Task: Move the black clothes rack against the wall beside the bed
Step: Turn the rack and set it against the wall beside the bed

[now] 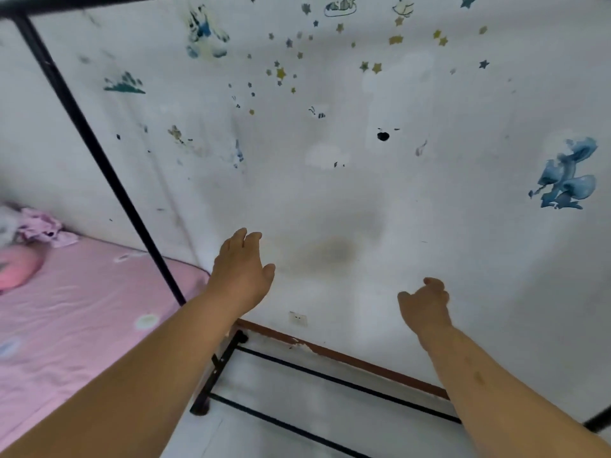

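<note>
The black clothes rack (99, 157) stands with its base rails (317, 375) on the floor close to the white wall (363, 209), right beside the pink bed (82, 309). Its left upright slants up to a top bar along the upper left edge of the view. My left hand (241, 269) hovers with fingers spread, to the right of the upright and touching nothing. Over the base rails, my right hand (425, 300) floats with fingers loosely curled and holds nothing.
The wall carries star and animal stickers, a dark stain and a small socket (297, 318) above a brown skirting board (347, 358). Crumpled pink clothes (43, 229) and a pink cushion (16, 269) lie on the bed. Another black rack leg (598, 421) shows at the right edge.
</note>
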